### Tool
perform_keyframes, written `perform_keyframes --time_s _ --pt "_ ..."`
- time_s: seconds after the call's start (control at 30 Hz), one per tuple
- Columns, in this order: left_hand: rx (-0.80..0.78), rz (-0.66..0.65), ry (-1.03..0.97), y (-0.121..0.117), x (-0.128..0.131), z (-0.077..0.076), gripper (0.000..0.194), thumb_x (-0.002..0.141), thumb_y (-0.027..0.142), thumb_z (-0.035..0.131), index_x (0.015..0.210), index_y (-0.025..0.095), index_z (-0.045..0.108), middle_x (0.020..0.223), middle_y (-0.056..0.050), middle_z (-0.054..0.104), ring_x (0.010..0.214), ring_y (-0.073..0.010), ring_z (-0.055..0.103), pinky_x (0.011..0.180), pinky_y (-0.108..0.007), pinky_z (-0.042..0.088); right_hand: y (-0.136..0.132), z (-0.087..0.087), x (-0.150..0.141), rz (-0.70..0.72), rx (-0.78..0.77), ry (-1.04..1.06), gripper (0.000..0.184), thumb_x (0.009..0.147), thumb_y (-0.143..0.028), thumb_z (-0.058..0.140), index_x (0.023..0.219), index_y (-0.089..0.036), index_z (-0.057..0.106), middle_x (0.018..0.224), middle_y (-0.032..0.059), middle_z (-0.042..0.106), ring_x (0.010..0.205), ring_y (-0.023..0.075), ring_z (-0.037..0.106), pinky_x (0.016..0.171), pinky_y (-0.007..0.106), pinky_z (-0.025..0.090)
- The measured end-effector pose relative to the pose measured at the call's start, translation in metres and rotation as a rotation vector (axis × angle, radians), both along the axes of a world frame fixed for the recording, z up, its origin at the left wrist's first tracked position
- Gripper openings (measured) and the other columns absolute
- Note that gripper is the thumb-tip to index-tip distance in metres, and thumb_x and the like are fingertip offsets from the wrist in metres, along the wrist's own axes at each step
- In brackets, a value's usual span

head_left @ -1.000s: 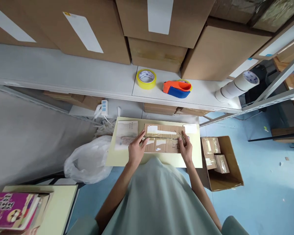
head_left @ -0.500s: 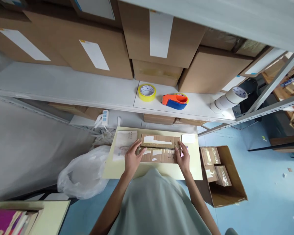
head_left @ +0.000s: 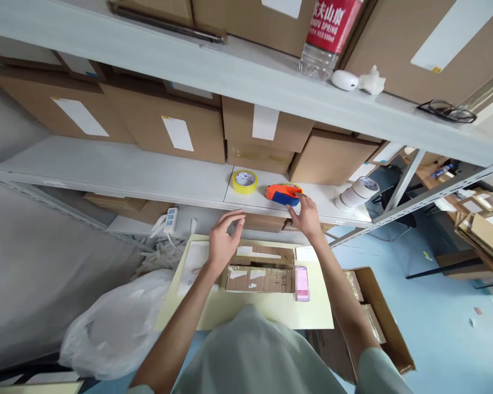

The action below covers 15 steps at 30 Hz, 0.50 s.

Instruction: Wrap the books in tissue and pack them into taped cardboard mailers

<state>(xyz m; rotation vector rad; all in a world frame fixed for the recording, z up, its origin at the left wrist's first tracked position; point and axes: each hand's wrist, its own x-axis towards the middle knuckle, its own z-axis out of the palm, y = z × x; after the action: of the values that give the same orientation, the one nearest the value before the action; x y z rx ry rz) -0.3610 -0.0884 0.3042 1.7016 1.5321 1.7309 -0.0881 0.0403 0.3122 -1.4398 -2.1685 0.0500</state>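
Observation:
A flat cardboard box (head_left: pixel 259 271) with strips of clear tape lies on a pale yellow table (head_left: pixel 267 309) in front of me. My right hand (head_left: pixel 307 216) is up at the shelf, fingers spread, touching the near edge of an orange and blue tape dispenser (head_left: pixel 282 193). Raised above the box's far left corner, my left hand (head_left: pixel 224 239) hovers with curled fingers and holds nothing. A pink slip (head_left: pixel 301 283) rests at the box's right end.
A yellow tape roll (head_left: pixel 244 181) sits left of the dispenser on the white shelf (head_left: pixel 107 172); white tape rolls (head_left: pixel 358 193) lie at its right end. Large cartons fill the shelf behind. An open carton (head_left: pixel 378 317) stands on the blue floor right of the table, a white plastic bag (head_left: pixel 115 328) left.
Both hands left the cardboard box. My right hand rose to the tape dispenser on the shelf, my left hand lifted above the box. The view tilted up, showing an upper shelf.

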Motion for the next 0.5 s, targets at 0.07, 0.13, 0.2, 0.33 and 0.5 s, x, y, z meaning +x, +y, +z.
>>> perform_keyframes --time_s 0.07,0.13,0.2,0.33,0.5 --pt "0.034 -0.021 -0.003 0.005 0.003 0.009 0.016 0.105 0.028 0.064 0.108 0.024 0.078 0.123 -0.008 0.081 0.119 -0.0232 0.076 0.11 -0.043 0.059 0.024 0.0 -0.013 -0.059 -0.083 -0.131 0.052 0.105 -0.04 0.062 0.146 -0.009 0.056 0.137 0.0246 0.072 0.132 0.0379 0.064 0.118 0.051 0.044" --pt "0.046 -0.04 -0.007 0.004 0.005 0.013 0.016 0.106 0.027 0.062 0.108 0.024 0.078 0.122 -0.007 0.081 0.118 -0.0229 0.077 0.109 -0.043 0.06 0.042 -0.004 -0.024 -0.089 -0.145 -0.227 0.053 0.103 -0.039 0.066 0.144 -0.007 0.056 0.135 0.0252 0.073 0.131 0.0381 0.065 0.118 0.049 0.042" --pt "0.044 -0.054 -0.015 0.001 0.006 0.012 0.016 0.106 0.028 0.062 0.109 0.024 0.078 0.122 -0.007 0.081 0.117 -0.0228 0.077 0.108 -0.043 0.06 0.052 -0.007 -0.032 -0.094 -0.175 -0.294 0.052 0.103 -0.038 0.068 0.143 -0.007 0.056 0.136 0.0255 0.073 0.13 0.0375 0.066 0.118 0.047 0.041" --pt "0.034 -0.07 -0.035 -0.006 0.005 0.005 0.017 0.106 0.03 0.061 0.108 0.024 0.077 0.121 -0.007 0.082 0.116 -0.0227 0.078 0.105 -0.042 0.061 0.058 -0.005 -0.039 -0.087 -0.193 -0.412 0.051 0.105 -0.038 0.067 0.143 -0.006 0.052 0.132 0.0271 0.075 0.126 0.0349 0.07 0.116 0.043 0.043" --pt "-0.011 -0.078 -0.066 -0.022 0.0 -0.004 0.017 0.106 0.033 0.062 0.109 0.025 0.077 0.12 -0.006 0.082 0.114 -0.0228 0.078 0.107 -0.041 0.061 0.033 0.003 -0.035 -0.049 -0.228 -0.548 0.054 0.108 -0.046 0.066 0.142 -0.009 0.046 0.118 0.0263 0.079 0.113 0.0349 0.077 0.099 0.039 0.051"
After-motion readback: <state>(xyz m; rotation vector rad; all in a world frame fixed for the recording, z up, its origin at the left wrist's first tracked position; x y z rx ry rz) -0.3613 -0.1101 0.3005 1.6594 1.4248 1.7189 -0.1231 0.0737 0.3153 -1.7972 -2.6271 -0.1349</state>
